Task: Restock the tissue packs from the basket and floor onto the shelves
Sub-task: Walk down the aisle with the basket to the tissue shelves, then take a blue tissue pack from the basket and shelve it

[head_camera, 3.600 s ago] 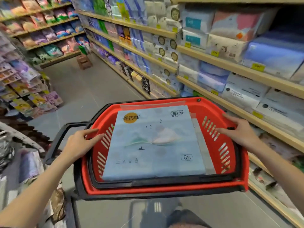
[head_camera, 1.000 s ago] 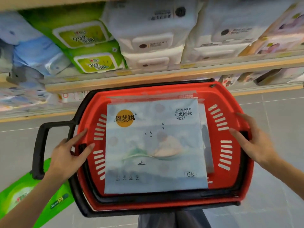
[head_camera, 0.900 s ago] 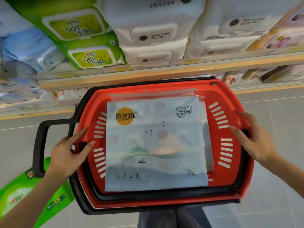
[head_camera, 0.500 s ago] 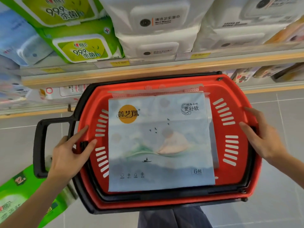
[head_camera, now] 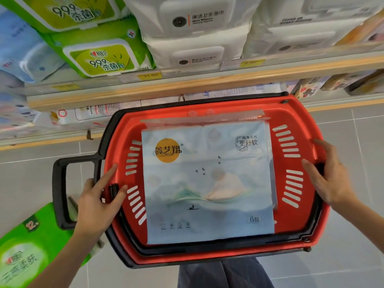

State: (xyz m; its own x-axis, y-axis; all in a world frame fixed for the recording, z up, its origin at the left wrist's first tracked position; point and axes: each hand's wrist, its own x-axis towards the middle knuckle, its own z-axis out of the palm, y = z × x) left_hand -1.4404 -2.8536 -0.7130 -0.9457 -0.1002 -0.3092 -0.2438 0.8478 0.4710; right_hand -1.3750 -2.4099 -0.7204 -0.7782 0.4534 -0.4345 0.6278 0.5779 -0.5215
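Observation:
A red basket [head_camera: 207, 257] with black trim is held level in front of the shelves. My left hand [head_camera: 97, 202] grips its left rim, fingers over the edge by the handle hinge. My right hand [head_camera: 330, 183] grips the right rim the same way. Inside lies a flat pale-blue tissue pack [head_camera: 207, 183] with an orange logo and a "6" label; the edge of another pack shows under it on the right. A green tissue pack [head_camera: 31, 250] lies on the grey floor at lower left.
A wooden shelf edge [head_camera: 187, 86] runs just beyond the basket, carrying green wipe packs [head_camera: 104, 57] and white wipe packs [head_camera: 197, 48]. A lower shelf [head_camera: 41, 140] holds more packs. The basket's black pull handle [head_camera: 59, 194] sticks out left. My legs are below.
I have turned from the aisle to face the shelf. Over the last second the basket and view have come closer to the shelf, with both hands keeping their hold on the rims.

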